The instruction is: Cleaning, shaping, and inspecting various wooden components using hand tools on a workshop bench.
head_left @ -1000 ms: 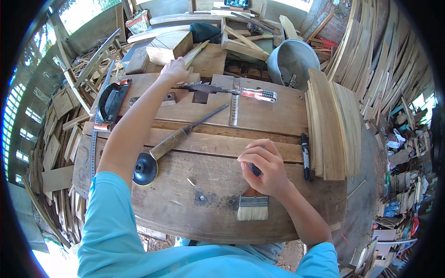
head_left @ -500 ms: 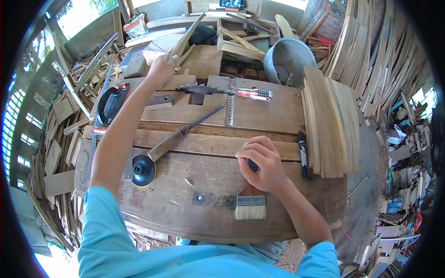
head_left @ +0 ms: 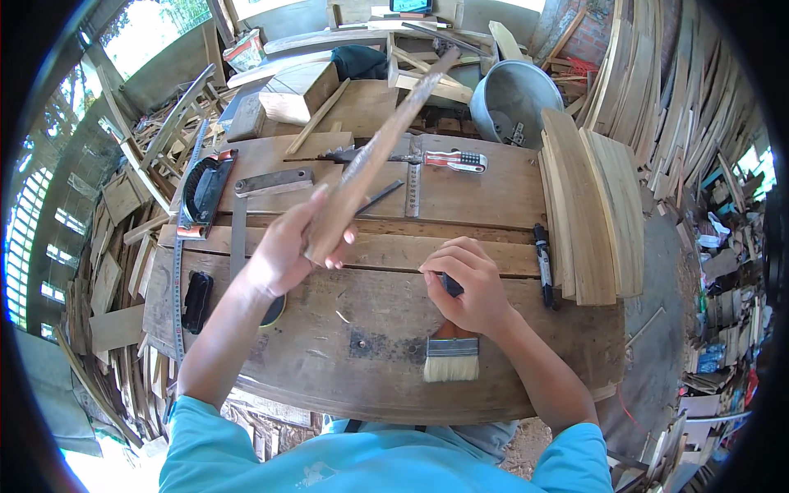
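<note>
In my left hand [head_left: 296,242], fingers wrapped round its lower end, is a long narrow wooden strip [head_left: 378,152]. It slants up and away to the right above the bench. My right hand [head_left: 468,283] is curled over the near middle of the bench, closed on a small black object [head_left: 451,284] mostly hidden by the fingers. Just below it lies a flat paintbrush [head_left: 451,359] with pale bristles. Behind the strip, a chisel's dark blade [head_left: 382,197] shows; its handle is hidden by my left hand. A round black disc [head_left: 274,311] is partly covered by my left forearm.
The wooden bench [head_left: 329,370] also bears a saw blade with a red-and-white handle [head_left: 456,161], a hand plane [head_left: 205,191], a steel rule [head_left: 177,287] and a black marker [head_left: 543,267]. Curved boards [head_left: 588,214] lie right, a metal bucket [head_left: 516,103] beyond.
My left hand has drawn the wooden strip from the far left of the bench toward me, lifting it over the tools. My right hand stays almost where it was.
</note>
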The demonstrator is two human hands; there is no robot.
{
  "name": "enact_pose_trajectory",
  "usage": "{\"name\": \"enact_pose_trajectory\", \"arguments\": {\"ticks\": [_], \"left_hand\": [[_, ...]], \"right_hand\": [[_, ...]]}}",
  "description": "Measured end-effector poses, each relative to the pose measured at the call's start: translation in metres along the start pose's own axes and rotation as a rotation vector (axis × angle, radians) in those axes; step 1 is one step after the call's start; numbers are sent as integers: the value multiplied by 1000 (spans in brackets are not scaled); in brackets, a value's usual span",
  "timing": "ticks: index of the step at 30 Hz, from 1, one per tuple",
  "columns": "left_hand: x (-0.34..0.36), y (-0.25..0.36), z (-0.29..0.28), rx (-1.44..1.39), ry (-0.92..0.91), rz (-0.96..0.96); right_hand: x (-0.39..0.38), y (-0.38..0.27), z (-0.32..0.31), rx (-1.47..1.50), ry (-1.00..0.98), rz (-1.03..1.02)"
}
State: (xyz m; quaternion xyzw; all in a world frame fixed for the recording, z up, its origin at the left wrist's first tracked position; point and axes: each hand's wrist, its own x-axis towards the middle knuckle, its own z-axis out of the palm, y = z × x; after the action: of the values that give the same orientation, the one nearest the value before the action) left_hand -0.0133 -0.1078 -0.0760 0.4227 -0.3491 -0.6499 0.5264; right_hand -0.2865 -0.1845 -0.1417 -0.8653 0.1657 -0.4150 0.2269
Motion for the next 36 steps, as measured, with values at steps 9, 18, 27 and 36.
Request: {"name": "enact_pose_trajectory", "arguments": {"ticks": [9, 18, 27, 36], "left_hand": [[-15, -42, 38, -157, -25, -102], [-7, -77, 53, -172, -41, -14], [-5, -88, 44, -97, -1, 42], [-5, -92, 45, -121, 25, 40]], "right_hand": [[9, -3, -8, -61, -63, -44], [6, -9, -23, -467, -123, 371], [8, -2, -27, -332, -374, 637], [4, -5, -18, -341, -337, 652]]}}
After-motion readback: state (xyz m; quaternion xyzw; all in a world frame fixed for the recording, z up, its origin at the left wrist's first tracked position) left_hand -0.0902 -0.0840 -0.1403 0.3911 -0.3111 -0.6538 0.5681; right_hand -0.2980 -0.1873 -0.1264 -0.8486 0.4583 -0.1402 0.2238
